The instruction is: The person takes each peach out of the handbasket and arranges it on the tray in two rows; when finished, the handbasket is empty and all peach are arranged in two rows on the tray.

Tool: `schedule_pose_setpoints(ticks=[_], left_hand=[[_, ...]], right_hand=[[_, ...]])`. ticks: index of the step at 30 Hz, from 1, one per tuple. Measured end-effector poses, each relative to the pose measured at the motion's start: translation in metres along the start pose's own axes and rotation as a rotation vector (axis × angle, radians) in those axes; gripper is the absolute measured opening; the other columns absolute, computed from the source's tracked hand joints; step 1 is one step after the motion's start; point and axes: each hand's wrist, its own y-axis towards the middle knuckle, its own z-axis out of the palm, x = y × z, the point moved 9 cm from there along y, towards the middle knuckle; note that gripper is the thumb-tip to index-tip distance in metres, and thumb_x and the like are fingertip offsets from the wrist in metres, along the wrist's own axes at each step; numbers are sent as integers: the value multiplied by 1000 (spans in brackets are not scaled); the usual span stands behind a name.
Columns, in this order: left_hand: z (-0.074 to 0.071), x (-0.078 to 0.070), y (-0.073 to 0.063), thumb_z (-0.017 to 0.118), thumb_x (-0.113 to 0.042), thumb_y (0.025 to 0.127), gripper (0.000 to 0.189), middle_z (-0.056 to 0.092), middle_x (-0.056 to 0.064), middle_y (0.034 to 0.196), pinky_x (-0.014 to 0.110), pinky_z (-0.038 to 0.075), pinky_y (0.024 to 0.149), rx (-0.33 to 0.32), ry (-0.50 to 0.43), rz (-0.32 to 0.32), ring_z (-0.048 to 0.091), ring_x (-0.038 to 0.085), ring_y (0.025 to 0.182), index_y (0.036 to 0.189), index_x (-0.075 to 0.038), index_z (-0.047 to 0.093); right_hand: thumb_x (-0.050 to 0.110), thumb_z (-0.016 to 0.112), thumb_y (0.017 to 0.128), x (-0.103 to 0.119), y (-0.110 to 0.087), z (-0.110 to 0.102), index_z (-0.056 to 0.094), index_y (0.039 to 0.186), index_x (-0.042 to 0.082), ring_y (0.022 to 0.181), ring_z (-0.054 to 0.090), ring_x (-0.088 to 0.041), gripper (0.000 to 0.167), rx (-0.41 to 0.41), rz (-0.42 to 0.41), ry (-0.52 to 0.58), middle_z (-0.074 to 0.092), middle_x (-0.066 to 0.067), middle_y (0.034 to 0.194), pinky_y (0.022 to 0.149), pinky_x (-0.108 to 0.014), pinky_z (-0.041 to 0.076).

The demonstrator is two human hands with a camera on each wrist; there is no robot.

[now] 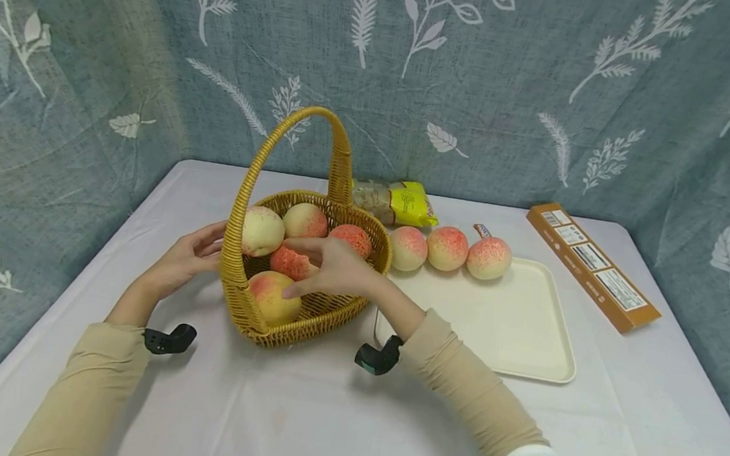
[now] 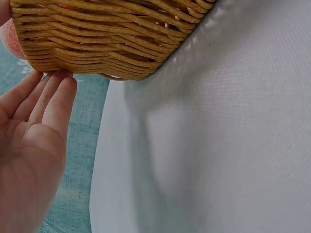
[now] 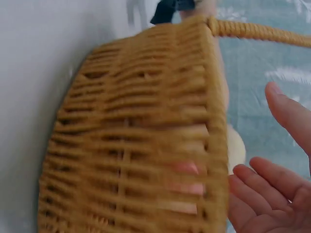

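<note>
A wicker basket point(image 1: 310, 335) with a tall arched handle point(image 1: 256, 168) stands on the table, holding several peaches. Inside lie a pale peach point(image 1: 262, 231), a yellow-pink peach point(image 1: 274, 298) at the front and a deep red peach point(image 1: 351, 238) at the back right. My left hand point(image 1: 182, 261) touches the basket's outer left side near the handle's foot, its fingers nearly straight in the left wrist view. Over the basket, my right hand point(image 1: 338, 265) spreads its thumb away from its extended fingers. It partly covers a red peach point(image 1: 290, 262) below it; the right wrist view shows nothing in its palm.
To the right lies a cream tray point(image 1: 525, 329), with three peaches point(image 1: 447, 248) lined up along its back edge. Behind are a yellow-and-clear packet point(image 1: 400, 202) and a small wrapped piece point(image 1: 482, 230). A long brown box point(image 1: 590, 266) sits at the far right.
</note>
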Motion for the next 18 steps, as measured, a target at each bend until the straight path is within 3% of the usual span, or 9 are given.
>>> schedule_pose_setpoints(ticks=[3, 4, 6, 7, 9, 11, 13, 15, 18], left_hand=[[0, 0, 0, 62, -4, 92, 78, 20, 32, 153, 10, 41, 90, 0, 4, -7, 44, 0, 120, 152, 8, 14], [0, 0, 0, 62, -4, 92, 78, 20, 32, 153, 11, 42, 91, 0, 11, -11, 44, 8, 126, 152, 8, 13], [0, 1, -1, 62, -4, 92, 79, 20, 31, 154, 11, 42, 91, -1, 18, -26, 38, 26, 136, 152, 7, 12], [-1, 1, -1, 61, -4, 92, 79, 19, 31, 154, 11, 42, 92, -2, 22, -35, 33, 34, 139, 153, 7, 12], [-1, 2, -1, 61, -4, 92, 79, 19, 30, 154, 11, 42, 92, -6, 24, -47, 24, 46, 139, 153, 6, 11], [-1, 3, 0, 60, -2, 91, 79, 19, 30, 154, 11, 42, 92, -7, 18, -50, 23, 46, 140, 153, 6, 11], [-1, 3, 0, 60, -2, 91, 78, 20, 30, 154, 11, 41, 91, -6, 13, -43, 30, 38, 139, 153, 6, 12], [0, 3, 1, 60, -1, 91, 78, 20, 30, 154, 11, 41, 91, -2, 6, -33, 37, 24, 135, 153, 6, 12], [0, 2, 1, 59, 1, 91, 78, 21, 30, 153, 11, 40, 91, -1, -6, -24, 41, 6, 125, 153, 5, 13]], right_hand=[[27, 82, 79, 7, 7, 12, 45, 146, 11, 91, 62, -12, 79, 47, -24, -88, 65, -10, 120, 79, -18, 46], [29, 83, 78, 8, 9, 16, 45, 147, 12, 75, 56, -8, 80, 59, -36, -120, 67, -8, 102, 69, -17, 42], [28, 84, 77, 12, 13, 23, 44, 147, 11, 59, 35, -7, 82, 82, -63, -141, 54, -4, 77, 59, -18, 30], [27, 84, 76, 13, 15, 25, 45, 147, 10, 60, 31, -7, 82, 87, -78, -145, 53, -4, 78, 59, -19, 29], [24, 85, 75, 14, 19, 30, 45, 146, 9, 68, 40, -5, 83, 97, -90, -144, 60, -3, 90, 65, -16, 33], [21, 86, 74, 15, 22, 33, 46, 145, 7, 92, 52, -6, 83, 105, -89, -160, 63, -5, 121, 82, -14, 38], [22, 85, 73, 15, 25, 36, 47, 144, 7, 120, 48, -8, 82, 121, -74, -205, 51, -4, 143, 99, -17, 35], [23, 84, 72, 15, 28, 40, 48, 144, 7, 129, 45, -13, 82, 154, -55, -252, 51, -4, 143, 104, -20, 34], [23, 83, 72, 14, 31, 44, 47, 144, 6, 128, 47, -16, 82, 203, -29, -280, 51, -6, 143, 101, -19, 37]])
